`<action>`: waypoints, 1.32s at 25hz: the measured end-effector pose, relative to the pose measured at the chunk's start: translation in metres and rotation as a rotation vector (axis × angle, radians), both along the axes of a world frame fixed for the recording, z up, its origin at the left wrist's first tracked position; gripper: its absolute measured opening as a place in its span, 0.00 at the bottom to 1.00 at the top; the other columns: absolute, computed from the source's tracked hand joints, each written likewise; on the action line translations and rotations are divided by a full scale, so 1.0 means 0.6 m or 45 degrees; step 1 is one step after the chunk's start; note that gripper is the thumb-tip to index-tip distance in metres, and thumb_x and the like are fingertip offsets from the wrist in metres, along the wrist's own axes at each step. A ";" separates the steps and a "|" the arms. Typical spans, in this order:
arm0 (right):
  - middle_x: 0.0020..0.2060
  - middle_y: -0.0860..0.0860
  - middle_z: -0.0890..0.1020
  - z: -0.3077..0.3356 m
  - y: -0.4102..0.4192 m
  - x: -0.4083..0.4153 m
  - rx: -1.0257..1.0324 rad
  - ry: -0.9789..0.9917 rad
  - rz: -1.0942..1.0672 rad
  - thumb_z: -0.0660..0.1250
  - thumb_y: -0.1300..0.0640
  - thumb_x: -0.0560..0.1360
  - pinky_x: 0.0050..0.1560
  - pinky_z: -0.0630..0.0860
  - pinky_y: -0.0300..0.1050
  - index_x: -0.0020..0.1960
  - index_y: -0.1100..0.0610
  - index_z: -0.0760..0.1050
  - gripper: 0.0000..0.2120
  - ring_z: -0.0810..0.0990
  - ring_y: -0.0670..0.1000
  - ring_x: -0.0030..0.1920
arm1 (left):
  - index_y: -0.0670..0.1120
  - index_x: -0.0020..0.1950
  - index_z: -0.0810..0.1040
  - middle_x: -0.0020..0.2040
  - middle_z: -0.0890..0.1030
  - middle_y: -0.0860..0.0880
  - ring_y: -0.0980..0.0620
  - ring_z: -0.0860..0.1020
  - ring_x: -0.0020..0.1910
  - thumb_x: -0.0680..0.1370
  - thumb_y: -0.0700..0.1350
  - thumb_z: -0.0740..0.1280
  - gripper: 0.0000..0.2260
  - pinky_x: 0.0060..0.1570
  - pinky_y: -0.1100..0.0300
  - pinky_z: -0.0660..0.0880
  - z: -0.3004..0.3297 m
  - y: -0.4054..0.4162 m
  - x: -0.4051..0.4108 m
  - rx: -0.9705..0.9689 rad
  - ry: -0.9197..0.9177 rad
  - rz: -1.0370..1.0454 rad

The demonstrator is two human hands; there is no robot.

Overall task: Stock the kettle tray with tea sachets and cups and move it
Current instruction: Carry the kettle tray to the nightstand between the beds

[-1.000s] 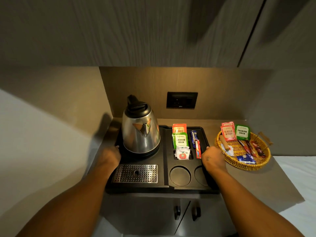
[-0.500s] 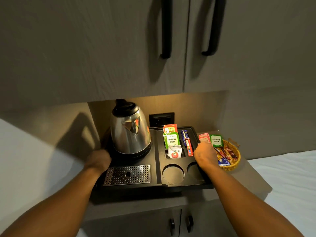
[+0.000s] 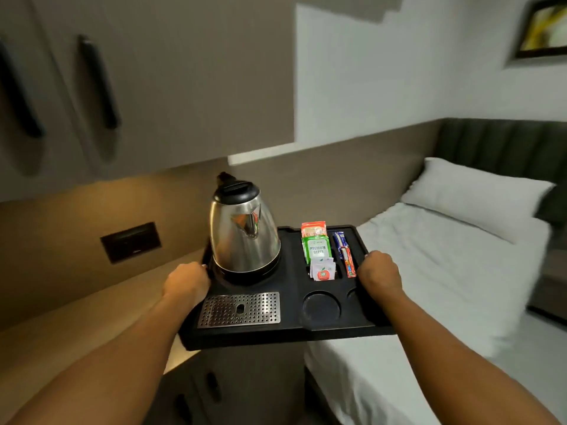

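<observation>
Between the tabletop (image 3: 92,308) and white bed (image 3: 429,271), both hands' grips close on the black tray (image 3: 291,332), left hand (image 3: 187,280) and right hand (image 3: 380,274) at its side edges, kettle (image 3: 244,234) upright.

The black tray (image 3: 294,332) looks like matt moulded plastic, smooth and without shine. On it, the rounded steel kettle (image 3: 245,240) has a polished, mirror-bright body that catches reflections, topped by a glossy black plastic lid (image 3: 236,191). The rectangular perforated drip grate (image 3: 239,309) is bright metal, dotted with small holes. The green, orange and white tea sachets (image 3: 317,250) appear to be smooth printed paper or foil. The white bedsheet (image 3: 445,271) is soft matt cloth, and the brown countertop (image 3: 61,326) has a dull wood-like finish.
</observation>
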State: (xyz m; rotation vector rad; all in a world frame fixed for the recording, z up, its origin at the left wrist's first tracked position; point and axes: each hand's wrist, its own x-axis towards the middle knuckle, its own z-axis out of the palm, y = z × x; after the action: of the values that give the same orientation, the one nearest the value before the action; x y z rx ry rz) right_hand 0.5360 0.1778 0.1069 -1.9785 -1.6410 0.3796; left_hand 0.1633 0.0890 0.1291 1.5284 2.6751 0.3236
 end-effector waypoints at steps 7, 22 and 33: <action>0.50 0.62 0.82 0.032 -0.196 0.483 -0.026 -0.080 -0.603 0.56 0.62 0.75 0.43 0.73 0.49 0.50 0.63 0.77 0.12 0.80 0.64 0.48 | 0.40 0.55 0.80 0.57 0.81 0.38 0.38 0.79 0.54 0.83 0.47 0.55 0.17 0.51 0.51 0.75 0.003 0.112 0.479 -0.004 -0.047 -0.690; 0.49 0.60 0.82 0.008 -0.243 1.146 -0.065 -0.035 -1.286 0.61 0.61 0.76 0.41 0.73 0.45 0.52 0.63 0.78 0.10 0.80 0.61 0.46 | 0.41 0.52 0.80 0.52 0.81 0.39 0.42 0.75 0.43 0.80 0.43 0.60 0.10 0.41 0.54 0.71 -0.030 0.347 1.323 0.036 -0.089 -1.288; 0.51 0.61 0.80 -0.057 0.218 1.692 -0.027 0.071 -1.363 0.62 0.57 0.79 0.42 0.73 0.46 0.54 0.64 0.78 0.11 0.81 0.61 0.49 | 0.40 0.51 0.81 0.52 0.81 0.36 0.36 0.79 0.49 0.83 0.47 0.55 0.17 0.46 0.51 0.73 -0.096 0.811 1.865 0.038 -0.088 -1.313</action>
State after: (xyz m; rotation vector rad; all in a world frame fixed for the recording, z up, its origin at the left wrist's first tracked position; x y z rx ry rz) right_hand 1.5513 0.3084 0.0728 -2.4811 -0.3710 0.0261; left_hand 1.2824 0.5757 0.0716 2.5278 1.5003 0.3231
